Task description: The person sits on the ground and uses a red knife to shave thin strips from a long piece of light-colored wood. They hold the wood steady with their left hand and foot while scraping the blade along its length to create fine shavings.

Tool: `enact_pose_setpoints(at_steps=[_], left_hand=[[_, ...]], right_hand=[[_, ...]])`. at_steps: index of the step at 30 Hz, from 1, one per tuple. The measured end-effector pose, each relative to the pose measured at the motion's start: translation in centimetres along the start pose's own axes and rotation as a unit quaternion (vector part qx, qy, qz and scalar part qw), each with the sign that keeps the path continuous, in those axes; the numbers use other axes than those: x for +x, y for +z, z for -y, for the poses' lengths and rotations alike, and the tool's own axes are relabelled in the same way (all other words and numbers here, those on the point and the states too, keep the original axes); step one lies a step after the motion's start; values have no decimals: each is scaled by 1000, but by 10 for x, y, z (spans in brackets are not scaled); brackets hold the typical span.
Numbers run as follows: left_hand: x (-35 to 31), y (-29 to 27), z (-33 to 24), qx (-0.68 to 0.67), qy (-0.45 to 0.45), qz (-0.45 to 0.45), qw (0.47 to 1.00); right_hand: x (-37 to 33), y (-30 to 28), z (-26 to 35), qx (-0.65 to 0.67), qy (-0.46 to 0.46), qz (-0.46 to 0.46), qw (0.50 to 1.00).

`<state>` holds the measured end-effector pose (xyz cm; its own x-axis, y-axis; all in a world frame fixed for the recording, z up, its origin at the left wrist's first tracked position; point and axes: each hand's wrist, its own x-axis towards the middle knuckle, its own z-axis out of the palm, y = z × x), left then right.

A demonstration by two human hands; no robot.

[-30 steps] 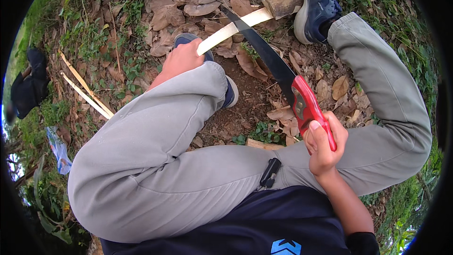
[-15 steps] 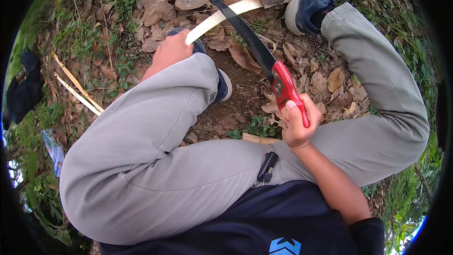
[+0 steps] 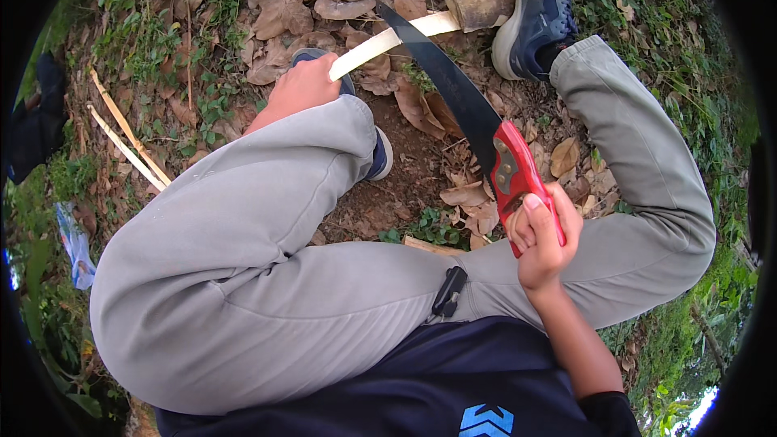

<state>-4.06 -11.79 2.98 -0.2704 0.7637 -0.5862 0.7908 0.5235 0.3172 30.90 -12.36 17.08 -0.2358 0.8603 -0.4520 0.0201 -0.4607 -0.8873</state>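
Note:
My right hand (image 3: pixel 544 235) is closed round the red handle of a curved pruning saw (image 3: pixel 453 85). Its dark blade slants up to the left, lying across a pale, peeled wooden strip (image 3: pixel 368 53). My left hand (image 3: pixel 303 91) grips the near left end of that strip, beyond my left knee. The strip's far right end rests on a short log (image 3: pixel 483 6) beside my right shoe. Whether the saw's teeth bite into the wood, I cannot tell.
Two thin split strips (image 3: pixel 129 133) lie on the ground at the left. A plastic bag (image 3: pixel 75 247) and a dark object (image 3: pixel 39 117) are farther left. My right shoe (image 3: pixel 541 12) stands against the log. Dry leaves and low plants cover the ground.
My right hand and the saw have moved down and to the right, the blade sliding along across the strip. The left hand keeps its hold; the whole view has shifted slightly.

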Motion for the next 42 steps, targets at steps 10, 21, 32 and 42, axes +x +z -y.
enact_pose_setpoints(at_steps=[10,21,32,42], left_hand=[[1,2,7,8,0,-6,1000],[4,7,14,8,12,-22,1000],[3,9,8,-9,6,-2,1000],[16,7,15,17,-4,-32,999]], right_hand=[[-19,-14,0,-51,-19,10,998],[29,22,15,-102,5,26,994],[55,25,4,-158,-34,62,985],[-4,-1,6,-93,-23,6,995]])
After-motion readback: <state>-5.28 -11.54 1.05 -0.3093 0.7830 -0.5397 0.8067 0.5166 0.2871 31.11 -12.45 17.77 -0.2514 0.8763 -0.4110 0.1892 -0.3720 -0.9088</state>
